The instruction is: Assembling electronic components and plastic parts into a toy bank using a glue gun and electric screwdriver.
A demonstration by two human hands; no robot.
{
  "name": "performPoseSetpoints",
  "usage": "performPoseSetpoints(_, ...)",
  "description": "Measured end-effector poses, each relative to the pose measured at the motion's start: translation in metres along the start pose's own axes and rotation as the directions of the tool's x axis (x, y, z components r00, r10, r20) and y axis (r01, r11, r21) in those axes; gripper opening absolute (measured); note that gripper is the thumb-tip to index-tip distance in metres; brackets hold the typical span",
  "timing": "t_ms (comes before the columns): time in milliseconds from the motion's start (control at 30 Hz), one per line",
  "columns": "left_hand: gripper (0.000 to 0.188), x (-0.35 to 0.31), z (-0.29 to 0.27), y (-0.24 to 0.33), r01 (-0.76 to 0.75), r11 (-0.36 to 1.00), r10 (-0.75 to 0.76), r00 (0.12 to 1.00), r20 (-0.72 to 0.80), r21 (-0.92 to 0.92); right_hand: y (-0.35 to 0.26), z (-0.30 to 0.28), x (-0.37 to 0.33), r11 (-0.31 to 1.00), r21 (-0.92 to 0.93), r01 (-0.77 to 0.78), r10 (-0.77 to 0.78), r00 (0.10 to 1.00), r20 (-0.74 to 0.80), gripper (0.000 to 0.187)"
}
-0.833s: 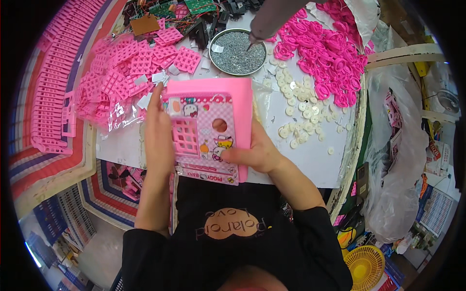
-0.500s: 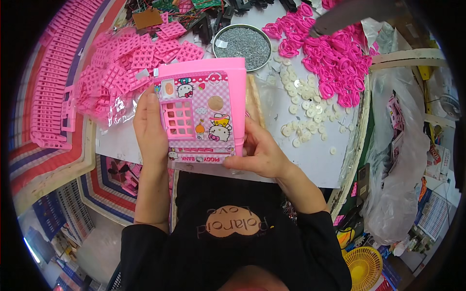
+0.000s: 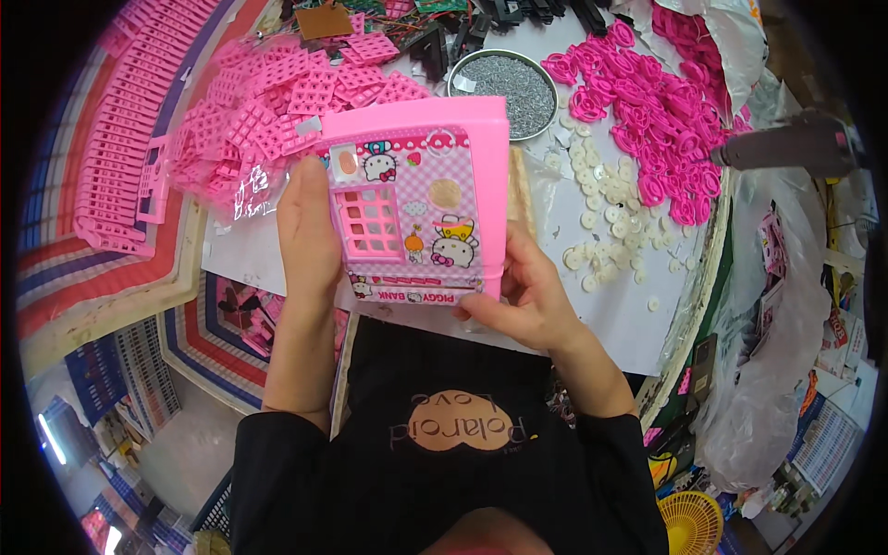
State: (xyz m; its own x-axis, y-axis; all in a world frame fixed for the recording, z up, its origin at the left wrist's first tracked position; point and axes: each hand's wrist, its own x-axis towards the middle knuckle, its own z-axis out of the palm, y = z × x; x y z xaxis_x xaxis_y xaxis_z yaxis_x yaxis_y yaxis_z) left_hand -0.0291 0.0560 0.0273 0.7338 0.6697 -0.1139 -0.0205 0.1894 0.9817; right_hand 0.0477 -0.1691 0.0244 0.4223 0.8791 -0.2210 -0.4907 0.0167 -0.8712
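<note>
A pink plastic money box panel (image 3: 421, 227), with a checked cartoon sticker and a grid of square holes, is held up over the table, its printed face toward me. My left hand (image 3: 310, 227) grips its left edge, thumb along the side and the other fingers hidden behind. At the lower right corner my right hand (image 3: 527, 296) holds it with the thumb on the front face and fingers curled round the side. Partly hidden behind the panel lies a pale tan block (image 3: 520, 190).
Pink keypad pieces (image 3: 277, 102) pile at the left, beside a round tin (image 3: 504, 92) of small metal parts. White discs (image 3: 601, 222) and magenta rings (image 3: 647, 120) spread at the right. A dark pointed tool (image 3: 786, 146) hangs over that side. Pink slatted parts (image 3: 116, 157) line the far left.
The table and its contents have shifted rightward in view. The dark tool has swung right and nearer. Both hands keep their grip on the panel, with little change in its tilt.
</note>
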Motion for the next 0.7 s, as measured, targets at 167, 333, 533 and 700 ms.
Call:
performPoseSetpoints(167, 0.039, 0.008, -0.005, -0.016, -0.104, 0.989, 0.106, 0.994, -0.014, 0.104, 0.026, 0.007, -0.002, 0.969, -0.100, 0.224, -0.226, 0.974, -0.007, 0.065)
performPoseSetpoints(333, 0.043, 0.008, 0.019, -0.002, 0.087, 0.954, -0.107, 0.993, -0.057, -0.286, 0.013, 0.005, -0.004, 0.978, 0.053, 0.200, -0.196, 0.979, -0.060, 0.066)
performPoseSetpoints(533, 0.045, -0.037, -0.007, -0.022, -0.169, 0.932, 0.159, 0.986, 0.058, 0.322, 0.020, -0.003, -0.006, 0.972, 0.091, 0.217, -0.210, 0.974, -0.084, 0.066)
performPoseSetpoints(700, 0.039, -0.034, -0.021, -0.043, -0.259, 0.825, 0.198, 0.965, 0.172, 0.503, 0.019, 0.000, -0.009, 0.993, 0.080, 0.089, -0.073, 0.979, -0.188, 0.061)
